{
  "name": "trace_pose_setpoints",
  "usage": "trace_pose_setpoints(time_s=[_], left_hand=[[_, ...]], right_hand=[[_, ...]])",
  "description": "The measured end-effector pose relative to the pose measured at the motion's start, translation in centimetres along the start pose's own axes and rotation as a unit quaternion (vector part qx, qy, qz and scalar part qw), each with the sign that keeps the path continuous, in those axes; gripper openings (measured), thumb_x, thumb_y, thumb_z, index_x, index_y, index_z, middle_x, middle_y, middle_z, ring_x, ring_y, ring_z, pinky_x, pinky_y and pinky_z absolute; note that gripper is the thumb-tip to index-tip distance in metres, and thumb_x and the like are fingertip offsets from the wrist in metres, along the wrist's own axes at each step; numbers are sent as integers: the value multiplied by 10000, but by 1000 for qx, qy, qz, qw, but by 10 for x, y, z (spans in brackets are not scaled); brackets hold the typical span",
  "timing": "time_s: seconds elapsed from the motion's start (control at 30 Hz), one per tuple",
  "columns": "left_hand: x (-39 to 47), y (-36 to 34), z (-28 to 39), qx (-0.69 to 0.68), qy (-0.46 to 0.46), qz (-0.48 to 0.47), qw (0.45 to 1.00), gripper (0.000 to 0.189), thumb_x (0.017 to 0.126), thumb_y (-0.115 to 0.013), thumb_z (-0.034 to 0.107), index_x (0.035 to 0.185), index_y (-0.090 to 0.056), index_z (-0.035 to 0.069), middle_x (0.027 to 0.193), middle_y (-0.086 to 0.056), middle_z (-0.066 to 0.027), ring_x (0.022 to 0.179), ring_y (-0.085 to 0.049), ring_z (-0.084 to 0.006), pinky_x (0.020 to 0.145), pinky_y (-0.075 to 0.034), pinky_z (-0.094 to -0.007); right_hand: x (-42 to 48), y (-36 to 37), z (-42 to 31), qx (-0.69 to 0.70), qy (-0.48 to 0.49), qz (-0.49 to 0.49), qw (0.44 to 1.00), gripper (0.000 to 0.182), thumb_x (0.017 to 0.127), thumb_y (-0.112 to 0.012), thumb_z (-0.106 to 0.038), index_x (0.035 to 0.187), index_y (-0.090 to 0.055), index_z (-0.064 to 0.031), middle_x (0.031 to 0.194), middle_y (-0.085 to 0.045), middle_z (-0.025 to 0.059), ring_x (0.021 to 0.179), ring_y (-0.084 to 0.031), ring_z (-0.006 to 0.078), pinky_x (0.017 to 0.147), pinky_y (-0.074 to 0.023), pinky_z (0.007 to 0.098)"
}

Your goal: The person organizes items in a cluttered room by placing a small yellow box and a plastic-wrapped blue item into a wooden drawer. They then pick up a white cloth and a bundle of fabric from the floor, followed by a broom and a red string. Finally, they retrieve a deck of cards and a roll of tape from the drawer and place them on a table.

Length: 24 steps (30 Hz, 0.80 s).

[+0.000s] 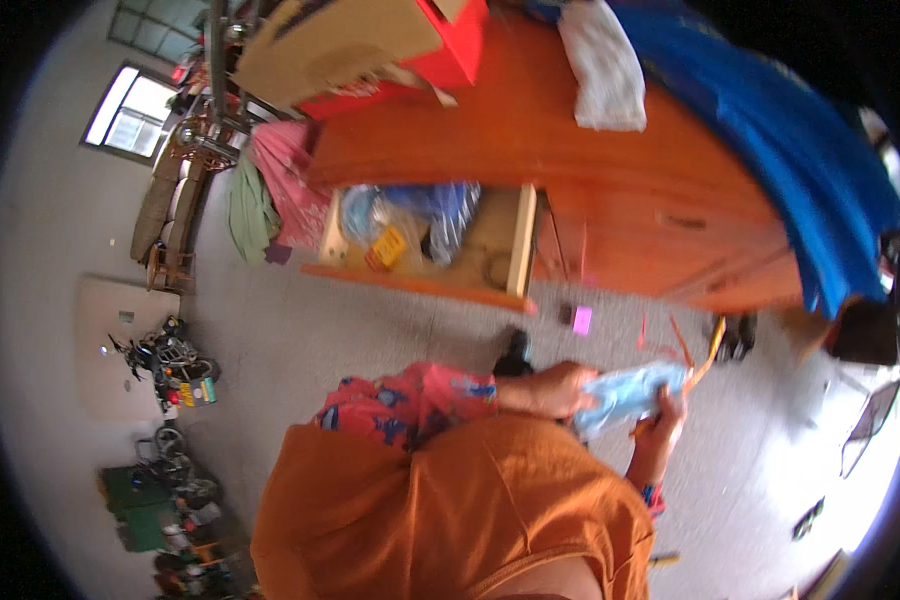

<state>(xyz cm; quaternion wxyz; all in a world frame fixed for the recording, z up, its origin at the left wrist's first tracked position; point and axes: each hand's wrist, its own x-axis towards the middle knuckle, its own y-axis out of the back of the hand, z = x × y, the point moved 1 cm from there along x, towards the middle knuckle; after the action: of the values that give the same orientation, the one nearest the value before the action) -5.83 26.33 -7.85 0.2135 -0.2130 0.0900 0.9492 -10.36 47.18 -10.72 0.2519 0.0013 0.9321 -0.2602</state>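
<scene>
My left hand (559,391) holds the near-left end of a crumpled light-blue plastic packet (630,394) in front of my body. My right hand (667,420) grips the packet's other end, thumb on top. Thin orange and yellow strips (709,352) stick out beyond that end; what they belong to is blurred. A small orange thing (641,427) shows by my right palm, too unclear to name. Ahead and to the left, a wooden drawer (521,244) stands pulled out, holding clear and blue plastic bags (450,217) and a yellow-and-orange packet (387,249).
The drawer belongs to a reddish-brown wooden cabinet (615,195). On its top are a torn cardboard box (345,52), a white cloth (604,67) and a blue cloth (765,135) draping over its edge. A pink piece (582,321) and dark shoes (736,336) lie on the floor.
</scene>
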Motion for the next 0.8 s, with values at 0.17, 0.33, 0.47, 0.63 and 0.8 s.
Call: trace_pose_setpoints(time_s=[0.17, 0.33, 0.47, 0.63, 0.8], left_hand=[[-41, 76, 92, 94, -49, 6, 994, 285, 854, -560, 133, 1114, -569, 17, 887, -644, -94, 797, -592, -137, 730, -470, -316], [-104, 187, 168, 80, -225, 301, 923, 239, 875, -545, 119, 1090, -595, 28, 978, -635, -46, 892, -575, -119, 808, -463, -286], [-156, 285, 228, 180, -268, 557, 765, 248, 855, -586, 146, 1057, -602, 3, 957, -645, -53, 876, -596, -136, 779, -471, -265], [-181, 439, 280, 482, -315, 645, 503, 207, 796, -594, 155, 981, -660, 93, 919, -649, -142, 848, -624, -307, 736, -481, -351], [-155, 565, 291, 581, -194, 627, 480, 235, 783, -554, 194, 984, -676, 195, 928, -658, -87, 872, -617, -304, 792, -457, -441]], right_hand=[[28, 26, -10, 121, 23, -20, 992, 85, 861, -540, -156, 819, -488, -103, 544, -410, -35, 370, -340, 59, 310, -318, 229], [46, 37, -33, 44, 59, 54, 996, 133, 885, -542, -180, 807, -462, -107, 521, -381, -28, 320, -273, 55, 274, -280, 236], [44, 16, -21, -9, 48, 97, 994, 167, 879, -563, -188, 757, -479, -111, 532, -435, -10, 330, -309, 63, 276, -270, 235], [46, -13, 21, -52, -8, 94, 994, 138, 867, -555, -141, 757, -497, -81, 537, -423, -8, 318, -287, 66, 280, -226, 235], [54, -26, 49, -87, -23, 118, 989, 71, 851, -538, -83, 808, -497, -44, 566, -454, 9, 342, -363, 73, 288, -312, 226]])
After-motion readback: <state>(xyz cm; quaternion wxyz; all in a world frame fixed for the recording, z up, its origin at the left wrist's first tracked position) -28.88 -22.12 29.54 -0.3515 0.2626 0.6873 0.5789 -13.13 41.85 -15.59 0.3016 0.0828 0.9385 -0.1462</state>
